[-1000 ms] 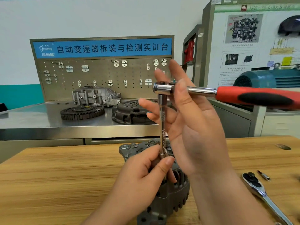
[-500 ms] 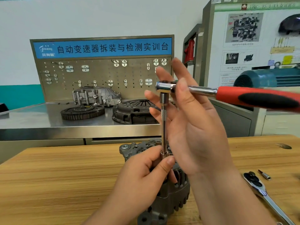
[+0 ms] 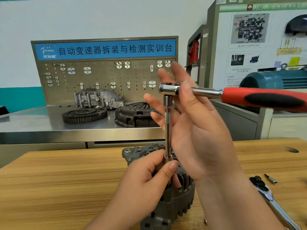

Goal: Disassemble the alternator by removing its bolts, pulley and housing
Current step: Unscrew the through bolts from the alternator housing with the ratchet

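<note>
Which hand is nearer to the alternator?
Left. The left hand pinches the extension bar just above the alternator; the right hand is higher, by the ratchet head.

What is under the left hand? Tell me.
The grey alternator, on the table. The left hand grips the extension bar low down; the bar's tip and any bolt are covered.

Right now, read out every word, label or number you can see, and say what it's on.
"自动变速器拆装与检测实训台": blue banner atop the pegboard.
Logo at the banner's left end: too blurred to read.
Green header of the display board: too blurred.
Display board captions: too small.
Red-handled ratchet, alternator: no markings legible.
</note>
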